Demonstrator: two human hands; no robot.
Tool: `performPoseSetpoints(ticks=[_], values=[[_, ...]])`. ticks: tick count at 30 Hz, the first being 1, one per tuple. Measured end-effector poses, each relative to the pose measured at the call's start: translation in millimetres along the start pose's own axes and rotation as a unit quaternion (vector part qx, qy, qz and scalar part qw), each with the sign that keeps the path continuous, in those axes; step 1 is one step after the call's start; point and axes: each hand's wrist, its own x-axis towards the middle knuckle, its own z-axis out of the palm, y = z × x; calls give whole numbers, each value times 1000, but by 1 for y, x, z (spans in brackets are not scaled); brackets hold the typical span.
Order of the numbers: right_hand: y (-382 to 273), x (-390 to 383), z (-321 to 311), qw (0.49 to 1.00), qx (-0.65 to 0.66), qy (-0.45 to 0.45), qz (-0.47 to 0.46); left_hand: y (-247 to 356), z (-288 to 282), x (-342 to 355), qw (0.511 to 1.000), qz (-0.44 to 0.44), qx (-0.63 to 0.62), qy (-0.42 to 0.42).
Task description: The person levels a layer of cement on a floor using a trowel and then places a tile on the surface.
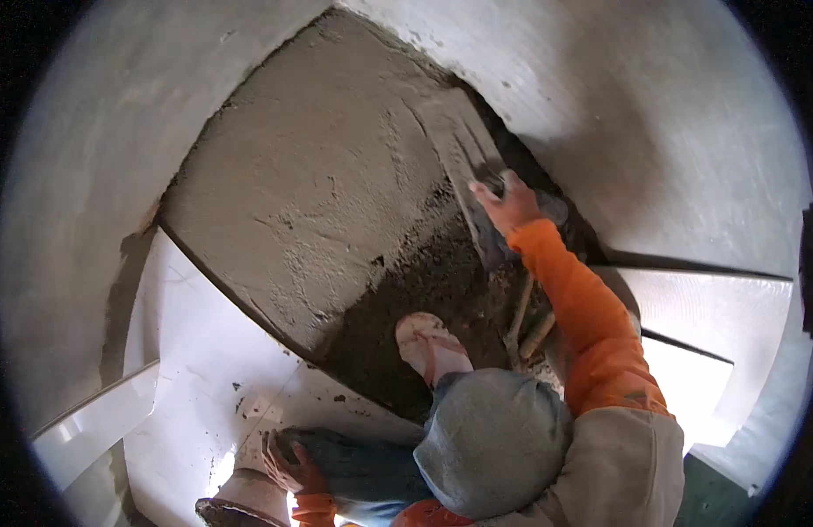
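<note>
My right hand (507, 202), in an orange sleeve, grips a long grey float (459, 140) lying against wet mortar (283, 176) along the right edge of the patch. Below that smoothed surface is darker, rough material (397, 299). My left hand (292, 465) rests beside my leg at the lower left, thumb apart from loosely bent fingers, near a mortar-stained container (244, 496). My sandaled foot (428, 347) stands on the dark area, below my bent knee (490, 439) in grey-blue cloth.
Grey plastered walls (90, 176) surround the corner. White tiles (195, 351) border the mortar at lower left. Pale panels (705, 307) stand at the right. Wooden-handled tools (534, 334) lie beside my right forearm, partly hidden.
</note>
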Motion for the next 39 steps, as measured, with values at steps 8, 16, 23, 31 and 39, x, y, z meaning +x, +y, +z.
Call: performPoseSetpoints(ticks=[8,16,23,31,39], values=[[107,-189,6,988,22,-137,65,-9,-2,-6,997,38,-63,2],[85,-151,4,964,24,-177,195,-22,0,-14,994,52,-88,24],[56,-155,5,972,79,-142,169,-20,-2,-15,996,47,-64,49],[78,-105,-1,908,201,-160,331,-18,1,-12,996,60,-59,44],[88,-24,27,950,-143,-159,226,-16,1,-13,998,22,-52,40]])
